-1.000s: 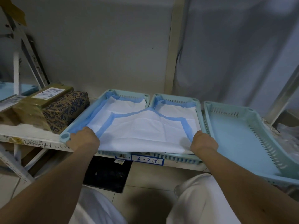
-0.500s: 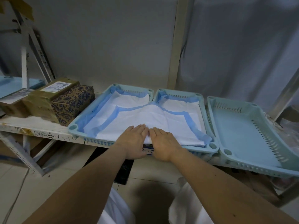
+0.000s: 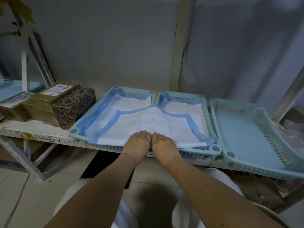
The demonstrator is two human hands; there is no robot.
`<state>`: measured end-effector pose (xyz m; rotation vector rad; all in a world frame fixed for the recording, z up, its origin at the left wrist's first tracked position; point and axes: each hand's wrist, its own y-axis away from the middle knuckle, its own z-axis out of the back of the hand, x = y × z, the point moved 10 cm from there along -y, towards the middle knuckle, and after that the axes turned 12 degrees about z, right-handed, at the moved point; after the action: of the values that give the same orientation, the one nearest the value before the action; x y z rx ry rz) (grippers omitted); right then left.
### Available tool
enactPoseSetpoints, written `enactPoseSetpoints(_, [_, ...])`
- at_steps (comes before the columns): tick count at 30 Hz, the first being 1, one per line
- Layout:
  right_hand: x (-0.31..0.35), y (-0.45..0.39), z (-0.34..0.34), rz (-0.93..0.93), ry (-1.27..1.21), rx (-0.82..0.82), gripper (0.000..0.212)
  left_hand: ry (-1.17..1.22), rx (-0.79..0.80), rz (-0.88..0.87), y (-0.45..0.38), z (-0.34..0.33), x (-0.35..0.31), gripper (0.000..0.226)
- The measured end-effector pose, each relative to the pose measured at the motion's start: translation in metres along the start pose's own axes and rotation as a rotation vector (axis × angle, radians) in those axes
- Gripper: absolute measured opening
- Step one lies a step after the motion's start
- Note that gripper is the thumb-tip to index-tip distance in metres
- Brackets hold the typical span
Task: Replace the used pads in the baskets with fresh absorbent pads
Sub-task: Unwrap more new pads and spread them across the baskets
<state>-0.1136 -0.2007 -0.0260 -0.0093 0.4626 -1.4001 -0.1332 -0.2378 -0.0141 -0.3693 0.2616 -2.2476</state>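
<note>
A white absorbent pad with a blue border (image 3: 148, 127) lies spread across two light-blue baskets, the left basket (image 3: 77, 131) and the middle basket (image 3: 204, 102), which stand side by side on the shelf. Each of these baskets holds a pad beneath it. My left hand (image 3: 137, 146) and my right hand (image 3: 164, 148) lie side by side, fingers straight, pressing the pad's near edge at the seam between the two baskets. A third light-blue basket (image 3: 243, 134) on the right has no pad in it.
Taped cardboard boxes (image 3: 49, 104) and a patterned box (image 3: 74, 104) sit on the shelf left of the baskets. A white shelf edge (image 3: 32, 137) runs along the front. An upright post (image 3: 176, 46) stands behind, with grey wall and curtain. Tiled floor lies below.
A second ago my hands held the pad's near corners, far apart. They came together at the middle of its front edge and now press there, flat. The pad's centre has bulged slightly.
</note>
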Motion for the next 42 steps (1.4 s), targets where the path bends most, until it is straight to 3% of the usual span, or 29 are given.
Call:
enactPoseSetpoints(4, [-0.016,0.003,0.015,0.019,0.04,0.011,0.04,-0.02,0.112,0.062,0.001,0.012,0.006,0.055])
enactPoseSetpoints(7, [-0.023,0.009,0.027,0.034,0.072,0.022,0.032,-0.043,0.154,0.059,-0.001,0.01,0.005,0.056])
enactPoseSetpoints(25, [-0.103,0.055,0.021,-0.096,0.139,0.098,0.038,-0.057,0.224,0.138,0.0,0.005,0.02,0.063])
enactPoseSetpoints(29, [-0.122,0.073,0.011,-0.162,0.185,0.306,0.051,-0.067,0.232,0.165,0.0,0.001,0.024,0.06])
enactPoseSetpoints(31, [-0.127,0.081,0.007,-0.148,0.162,0.362,0.046,-0.069,0.234,0.163,0.0,0.0,0.024,0.061])
enactPoseSetpoints(35, [-0.135,0.087,0.001,-0.169,0.179,0.407,0.067,-0.075,0.24,0.169,0.0,0.0,0.025,0.06])
enactPoseSetpoints(40, [-0.147,0.098,-0.01,-0.203,0.18,0.492,0.05,-0.076,0.226,0.168,-0.001,0.003,0.027,0.06])
enactPoseSetpoints(42, [-0.144,0.1,-0.01,-0.222,0.15,0.503,0.054,-0.079,0.216,0.161,-0.002,0.003,0.023,0.06])
